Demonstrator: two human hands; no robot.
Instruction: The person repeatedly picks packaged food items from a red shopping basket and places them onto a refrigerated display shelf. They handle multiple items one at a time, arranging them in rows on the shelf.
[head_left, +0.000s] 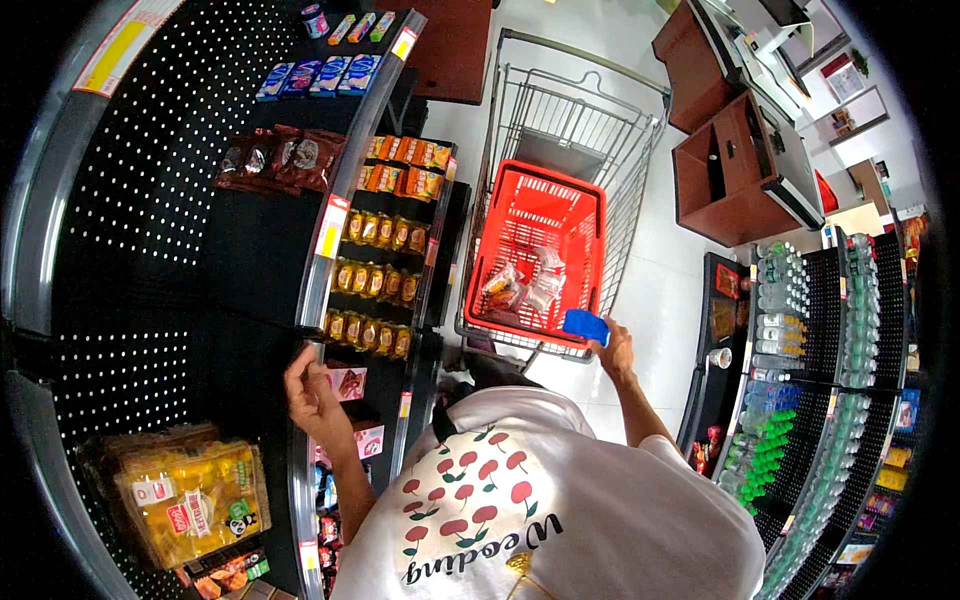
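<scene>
My right hand (616, 349) grips a small flat blue object (585, 326) at the near right corner of a red plastic basket (536, 171). Whether that object is a packet or a cloth cannot be made out. The basket sits in a metal shopping cart (637, 150), and several small clear-wrapped packets (546, 289) lie on its bottom. My left hand (315, 394) is beside the front edge of a black store shelf (255, 247), with loosely bent fingers and nothing visible in them.
Bagged yellow snack packs (195, 502) lie low on the left shelf. Brown bags (281, 159), blue boxes (322, 77) and rows of gold-wrapped packs (375, 281) fill other parts. Bottles (772, 420) line the right racks. Brown counters (739, 169) stand beyond the cart on the pale floor (645, 292).
</scene>
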